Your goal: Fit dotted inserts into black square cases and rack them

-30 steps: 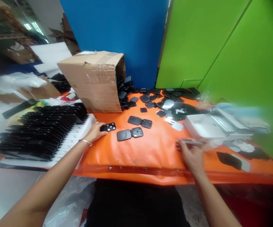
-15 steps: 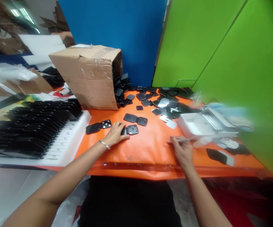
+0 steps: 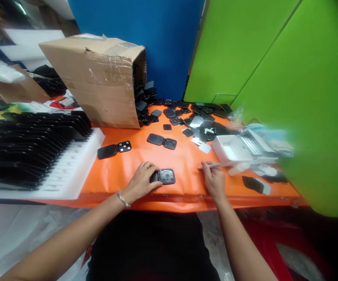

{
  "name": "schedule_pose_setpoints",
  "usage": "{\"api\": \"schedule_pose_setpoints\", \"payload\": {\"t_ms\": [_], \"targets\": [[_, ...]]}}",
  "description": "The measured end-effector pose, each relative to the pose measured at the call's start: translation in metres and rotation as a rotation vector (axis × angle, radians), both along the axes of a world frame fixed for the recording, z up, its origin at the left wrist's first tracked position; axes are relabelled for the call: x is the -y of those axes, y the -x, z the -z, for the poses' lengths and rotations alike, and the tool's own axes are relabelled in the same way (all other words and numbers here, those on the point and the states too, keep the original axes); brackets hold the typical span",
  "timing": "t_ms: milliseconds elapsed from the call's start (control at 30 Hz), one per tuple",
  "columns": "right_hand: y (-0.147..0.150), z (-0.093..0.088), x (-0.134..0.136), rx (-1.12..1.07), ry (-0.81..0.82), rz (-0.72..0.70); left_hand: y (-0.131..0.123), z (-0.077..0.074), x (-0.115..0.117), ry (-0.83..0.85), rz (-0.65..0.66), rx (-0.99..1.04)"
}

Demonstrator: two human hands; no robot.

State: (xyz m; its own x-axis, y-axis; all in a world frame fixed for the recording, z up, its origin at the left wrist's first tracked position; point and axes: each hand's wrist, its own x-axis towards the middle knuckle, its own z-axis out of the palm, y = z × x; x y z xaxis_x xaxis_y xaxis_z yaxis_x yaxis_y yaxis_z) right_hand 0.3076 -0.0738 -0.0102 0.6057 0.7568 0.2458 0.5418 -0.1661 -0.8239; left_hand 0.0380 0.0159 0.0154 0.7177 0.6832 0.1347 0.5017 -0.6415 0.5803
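Note:
My left hand grips the left half of a black hinged piece near the front edge of the orange table. The piece lies unfolded, its right half showing round marks. In my right hand is a thin metallic tool, held like a pen above the table, its tip pointing left. Two more unfolded black pieces lie behind my left hand: one with pale dots to the left, another with dark round marks further back.
A cardboard box spills black pieces beside a heap of black and silvery plates. White foam holds rows of black panels at left. A white box stands at right, near dark plates. Blue and green boards rise behind.
My left hand has drawn the black hinged piece toward the table's front edge. My right hand still holds the tool in about the same place. The view has shifted slightly.

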Motion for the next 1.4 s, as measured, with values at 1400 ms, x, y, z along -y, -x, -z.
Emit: {"api": "schedule_pose_setpoints", "payload": {"t_ms": [1400], "targets": [[0.107,-0.047,-0.03,0.099,0.34,-0.719,0.002,0.007,0.021,0.026,-0.152,0.119]]}}
